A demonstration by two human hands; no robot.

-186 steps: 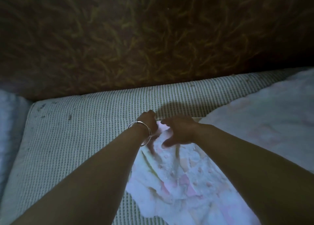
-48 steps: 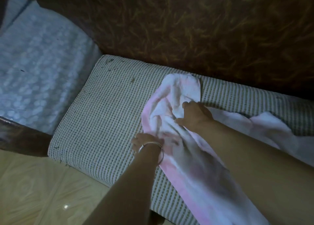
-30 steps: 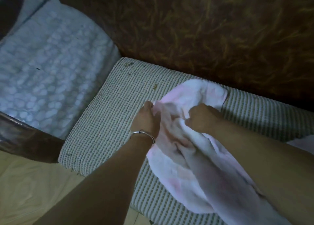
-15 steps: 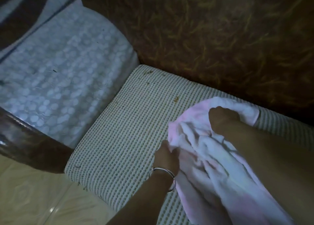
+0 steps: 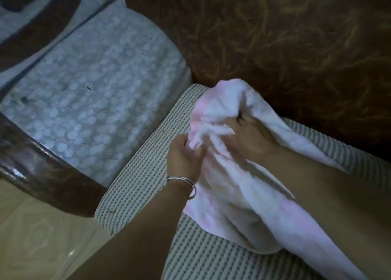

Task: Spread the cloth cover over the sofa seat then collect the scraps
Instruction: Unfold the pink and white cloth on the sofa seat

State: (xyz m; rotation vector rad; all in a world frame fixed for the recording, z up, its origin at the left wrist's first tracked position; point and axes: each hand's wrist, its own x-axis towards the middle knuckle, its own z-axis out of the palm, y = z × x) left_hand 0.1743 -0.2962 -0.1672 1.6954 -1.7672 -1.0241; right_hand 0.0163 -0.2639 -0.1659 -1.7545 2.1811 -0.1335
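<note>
A bunched white and pink cloth cover (image 5: 232,197) lies across the sofa seat (image 5: 139,174), a cushion with a pale green waffle weave. My left hand (image 5: 184,159), with a silver bangle on the wrist, pinches the cloth's near edge. My right hand (image 5: 251,138) grips a fold of the same cloth further back, its fingers buried in the fabric. The cloth's bunched end reaches the seat's back left corner, against the backrest. No scraps show clearly on the visible seat.
A dark brown patterned backrest (image 5: 285,47) rises behind the seat. To the left sits an armrest with a white dotted cover (image 5: 95,102) and a glossy dark wooden frame (image 5: 46,174). Pale tiled floor (image 5: 38,241) lies at the lower left.
Both hands have dragged the bunched cloth leftward along the seat toward the armrest corner. The small specks seen on the bare seat earlier are now under the cloth or out of sight.
</note>
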